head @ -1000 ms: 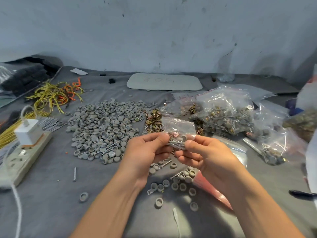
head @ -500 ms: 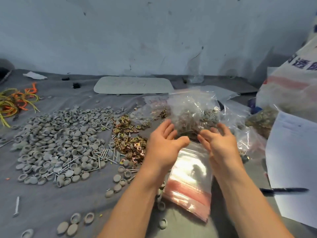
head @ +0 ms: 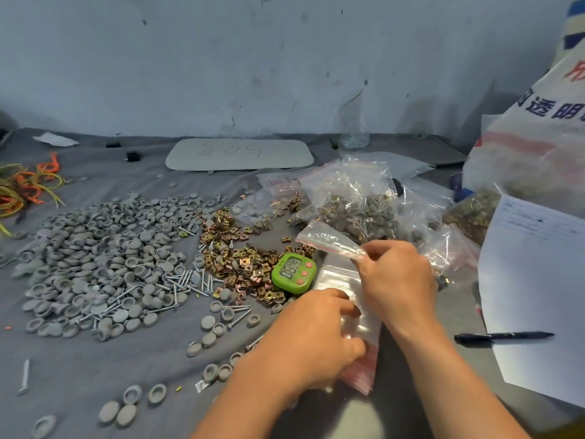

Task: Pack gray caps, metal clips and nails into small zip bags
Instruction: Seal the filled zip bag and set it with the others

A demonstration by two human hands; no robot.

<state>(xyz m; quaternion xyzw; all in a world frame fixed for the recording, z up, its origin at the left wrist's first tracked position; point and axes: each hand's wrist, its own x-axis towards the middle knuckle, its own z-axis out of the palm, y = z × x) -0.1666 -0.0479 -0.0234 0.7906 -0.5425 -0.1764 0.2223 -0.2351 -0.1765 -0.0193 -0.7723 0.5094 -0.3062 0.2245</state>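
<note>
— Head view: where are the bags?
— A stack of zip bags (head: 338, 280) lies on the worktop (head: 79, 375), right of the gray caps (head: 95, 264), metal clips (head: 240, 264) and nails (head: 190, 280).
— Hands?
— The right hand (head: 395, 277) has its grip pinched on one empty bag (head: 329, 243). The left hand (head: 316, 337) rests on the stack; I cannot tell its grip.
</note>
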